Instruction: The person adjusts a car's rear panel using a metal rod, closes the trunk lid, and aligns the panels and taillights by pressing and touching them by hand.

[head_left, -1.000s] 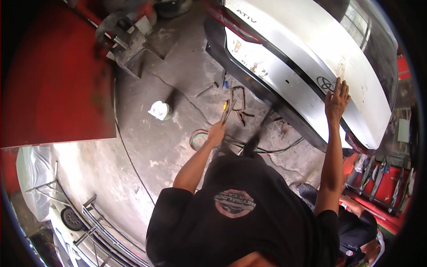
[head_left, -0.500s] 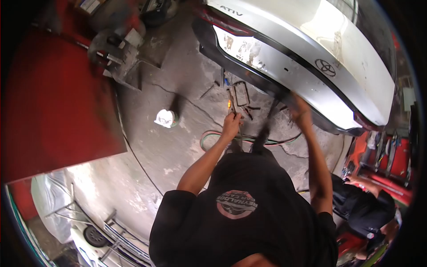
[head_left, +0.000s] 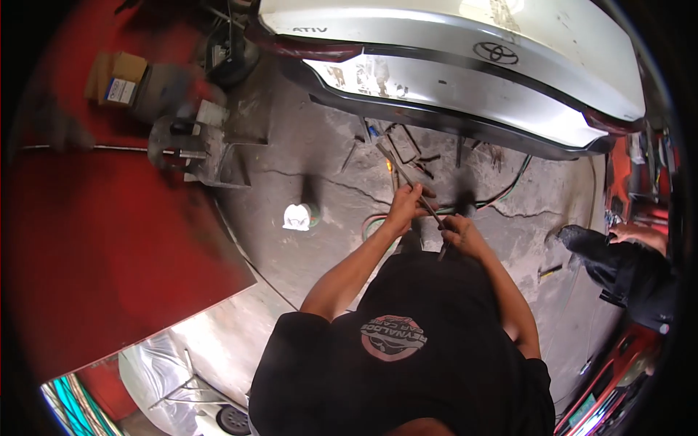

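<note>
A long thin metal rod (head_left: 407,177) slants across in front of me, its far end pointing toward the rear of a silver car (head_left: 407,73). My left hand (head_left: 407,208) is closed around its middle, with some fingers spread. Nearer to my body, my right hand (head_left: 464,236) grips the lower end with bent fingers. Past the hands, several hand tools and a rectangular metal frame (head_left: 404,142) lie on the concrete floor below the bumper (head_left: 429,120). An orange-marked tool (head_left: 390,167) lies close to the rod.
Red and green hoses (head_left: 502,195) run along the floor. A white-topped container (head_left: 297,217) stands left of my hands. Farther left are a large red panel (head_left: 109,254) and a metal vise-like fixture (head_left: 187,152). Another person (head_left: 618,269) works at the right, near a small yellow-and-black tool (head_left: 550,272).
My right hand has come back from the bumper to the rod near my body. My left hand has shifted slightly right. The view has turned, and the other person appears higher.
</note>
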`<state>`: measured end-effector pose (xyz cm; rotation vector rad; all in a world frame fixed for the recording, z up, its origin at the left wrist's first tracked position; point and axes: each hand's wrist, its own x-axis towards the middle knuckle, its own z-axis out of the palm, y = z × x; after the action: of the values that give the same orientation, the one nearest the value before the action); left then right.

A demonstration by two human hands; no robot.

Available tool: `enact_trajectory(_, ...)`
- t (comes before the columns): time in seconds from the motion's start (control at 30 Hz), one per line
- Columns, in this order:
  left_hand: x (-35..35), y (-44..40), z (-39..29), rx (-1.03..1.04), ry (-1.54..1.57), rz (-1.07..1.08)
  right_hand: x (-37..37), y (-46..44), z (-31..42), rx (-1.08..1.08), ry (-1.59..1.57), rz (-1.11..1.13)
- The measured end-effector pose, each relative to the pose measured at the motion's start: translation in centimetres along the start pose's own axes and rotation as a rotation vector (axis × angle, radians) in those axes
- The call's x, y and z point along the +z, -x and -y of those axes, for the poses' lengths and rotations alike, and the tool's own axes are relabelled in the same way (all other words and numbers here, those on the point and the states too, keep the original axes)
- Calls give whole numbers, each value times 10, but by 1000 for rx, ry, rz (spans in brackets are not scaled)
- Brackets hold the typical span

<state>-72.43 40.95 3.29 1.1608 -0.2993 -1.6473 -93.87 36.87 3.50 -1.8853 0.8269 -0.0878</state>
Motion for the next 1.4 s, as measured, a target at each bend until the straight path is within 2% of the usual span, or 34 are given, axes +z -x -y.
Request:
enact_trajectory(0.1, 5, -7, 14, -48, -485, -33, -7, 17, -17, 146, -316, -77)
enact_trajectory(0.17, -1, -8, 27, 53, -821, 46, -13, 24, -42, 222, -451, -116)
enact_trajectory(0.2, 7, -4, 19, -35, -774, 103, -20, 34, -62, 279, -518, -176)
enact_trajectory(0.23, 22, 0, 8, -107, -738, 152, -27, 41, -83, 276, -417, -184)
enact_trajectory(0.27, 33, 1, 5, -91, -623, 176, -29, 48, -110, 283, -319, -188)
enact_trajectory(0.33, 69, 4, -13, -30, -524, 181, -10, 58, -180, 20, -241, -343)
enact_trajectory(0.4, 108, 3, -27, 65, -457, 287, -22, 90, -193, 111, -216, -428)
enact_trajectory(0.47, 150, 11, -44, 188, -384, 431, -24, 109, -209, 251, -351, -483)
enact_trajectory(0.57, 255, 22, -76, 380, -259, 752, -44, 138, -240, 553, -791, -604)
enact_trajectory(0.63, 305, 38, -95, 455, -198, 953, -62, 152, -235, 760, -1101, -752)
enact_trajectory(0.73, 366, 63, -123, 475, -113, 1200, -77, 159, -243, 624, -1278, -989)
enact_trajectory(0.8, 405, 67, -134, 490, -25, 1451, -95, 166, -238, 518, -1296, -1032)
enact_trajectory(0.9, 440, 90, -136, 435, 120, 1460, -117, 166, -229, 383, -1315, -1120)
enact_trajectory(1.0, 469, 101, -129, 510, 217, 1486, -136, 167, -235, 323, -1377, -1139)
enact_trajectory(1.03, 479, 105, -118, 557, 334, 1438, -141, 164, -236, 325, -1375, -1160)
enact_trajectory(1.13, 485, 120, -124, 445, 259, 1331, -144, 159, -240, 315, -1272, -1178)
enact_trajectory(1.23, 494, 125, -120, 463, 281, 1250, -136, 158, -243, 312, -1247, -1178)
enact_trajectory(1.33, 502, 122, -117, 465, 310, 1312, -127, 160, -240, 350, -1234, -1181)
enact_trajectory(1.4, 503, 125, -115, 490, 271, 1268, -121, 165, -241, 375, -1204, -1139)
